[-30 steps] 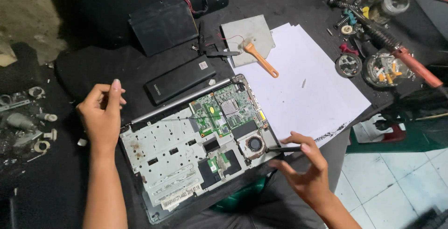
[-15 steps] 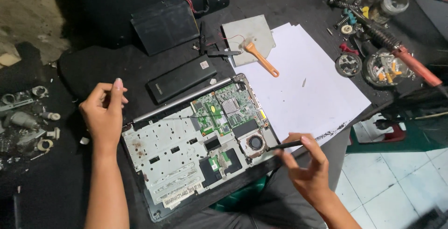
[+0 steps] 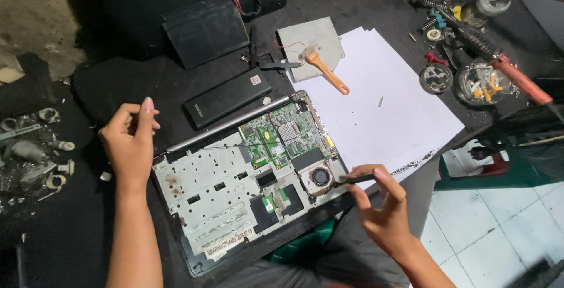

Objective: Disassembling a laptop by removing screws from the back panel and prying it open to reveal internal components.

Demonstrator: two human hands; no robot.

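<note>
Black matte bench: right hand (image 3: 385, 211) pinches, apparently, a slim dark tool (image 3: 354, 178); left hand (image 3: 130, 142) loosely curled, empty.

White paper sheets (image 3: 382, 112) cover the bench's right side. An orange-handled brush (image 3: 326, 72) lies on a grey plate (image 3: 305, 38) near the far edge.

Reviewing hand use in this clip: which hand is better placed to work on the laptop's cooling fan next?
Probably the right hand: it holds a dark tool beside the fan. The left hand sits at the laptop's far corner.
</note>
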